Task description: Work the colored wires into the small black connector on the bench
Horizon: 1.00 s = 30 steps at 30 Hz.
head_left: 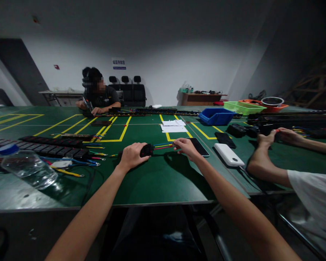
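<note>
My left hand [132,156] is wrapped over a black plastic block [146,150] low above the green table, thumb along its near side. Blue, yellow and red wires [163,146] run from the block's right end. My right hand [185,146] pinches the far ends of these wires between thumb and fingertips; the tips are hidden by the fingers. Just behind my right hand lies a dark phone [199,146]. A short green-yellow wire [114,155] sticks out to the left of my left hand.
Left: a water bottle [29,166], black segmented strips [54,148] and loose lugged cables [73,173]. Centre back: white papers [174,126] and a blue bin [216,116]. Right: a white power bank [228,155] and a co-worker's hands [268,137]. Another person [97,98] sits opposite.
</note>
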Available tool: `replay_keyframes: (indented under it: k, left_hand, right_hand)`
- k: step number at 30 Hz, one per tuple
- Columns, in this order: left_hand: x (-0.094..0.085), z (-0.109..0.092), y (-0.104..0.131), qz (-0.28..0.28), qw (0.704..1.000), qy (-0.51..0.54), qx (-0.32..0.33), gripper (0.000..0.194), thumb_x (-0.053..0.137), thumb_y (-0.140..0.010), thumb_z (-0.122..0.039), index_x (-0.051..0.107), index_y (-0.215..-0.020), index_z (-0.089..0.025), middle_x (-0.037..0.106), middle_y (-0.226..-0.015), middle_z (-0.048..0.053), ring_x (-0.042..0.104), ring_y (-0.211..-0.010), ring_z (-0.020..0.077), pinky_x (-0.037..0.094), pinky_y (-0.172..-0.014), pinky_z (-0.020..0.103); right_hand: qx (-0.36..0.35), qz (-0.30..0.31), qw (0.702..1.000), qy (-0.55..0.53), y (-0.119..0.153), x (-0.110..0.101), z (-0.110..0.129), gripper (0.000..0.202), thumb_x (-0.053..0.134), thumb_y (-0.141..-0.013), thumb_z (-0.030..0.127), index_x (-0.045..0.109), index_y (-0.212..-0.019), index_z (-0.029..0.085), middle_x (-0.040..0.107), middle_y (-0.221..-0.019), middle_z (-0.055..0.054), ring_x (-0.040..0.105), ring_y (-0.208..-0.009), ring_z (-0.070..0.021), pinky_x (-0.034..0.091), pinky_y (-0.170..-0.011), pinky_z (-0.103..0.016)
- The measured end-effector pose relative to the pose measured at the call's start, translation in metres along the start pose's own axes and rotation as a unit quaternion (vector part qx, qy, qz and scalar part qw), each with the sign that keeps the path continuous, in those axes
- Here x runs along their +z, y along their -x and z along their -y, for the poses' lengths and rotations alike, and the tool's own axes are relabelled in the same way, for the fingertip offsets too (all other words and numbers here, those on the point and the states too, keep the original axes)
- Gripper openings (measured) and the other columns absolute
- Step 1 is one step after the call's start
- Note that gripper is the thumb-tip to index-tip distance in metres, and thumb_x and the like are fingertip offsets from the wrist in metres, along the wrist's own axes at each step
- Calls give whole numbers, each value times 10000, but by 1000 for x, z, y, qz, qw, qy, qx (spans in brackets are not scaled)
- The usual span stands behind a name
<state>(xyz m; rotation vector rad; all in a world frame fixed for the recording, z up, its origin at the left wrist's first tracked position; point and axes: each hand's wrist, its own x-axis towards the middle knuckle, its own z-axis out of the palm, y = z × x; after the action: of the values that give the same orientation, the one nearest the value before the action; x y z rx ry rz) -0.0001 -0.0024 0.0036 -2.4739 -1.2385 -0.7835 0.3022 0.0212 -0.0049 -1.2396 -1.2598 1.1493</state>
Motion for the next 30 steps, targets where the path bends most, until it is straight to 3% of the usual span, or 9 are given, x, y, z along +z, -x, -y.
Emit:
replay_keyframes:
  k: [5, 12, 30]
  left_hand:
    - [-2, -1, -1, 1, 1000, -10, -6, 502, 719, -829, -480, 631, -1231, -194, 730, -1073, 91, 681, -967, 273, 542, -788, 366]
    - [-3, -1, -1, 5, 1000, -4, -3, 510, 704, -834, -497, 633, -1236, -190, 727, -1063, 94, 679, -961, 272, 547, -785, 370]
    - [-1, 0, 0, 6, 1000, -3, -4, 517, 718, -824, -493, 626, -1240, -199, 728, -1112, 97, 678, -1003, 279, 546, -822, 377]
  right_hand:
    - [-90, 24, 995, 42, -2, -1, -6, 345, 829, -655, 410, 663, -847, 178, 676, -753, -34, 611, -634, -138, 487, -434, -197]
    - [-145, 32, 986, 76, -4, -3, -9, 375, 804, -675, 465, 599, -810, 182, 631, -706, -6, 560, -589, -120, 453, -415, -201]
    - [-175, 27, 978, 107, 3, 0, 2, 352, 764, -691, 476, 560, -787, 206, 603, -730, -10, 530, -653, -144, 425, -492, -230]
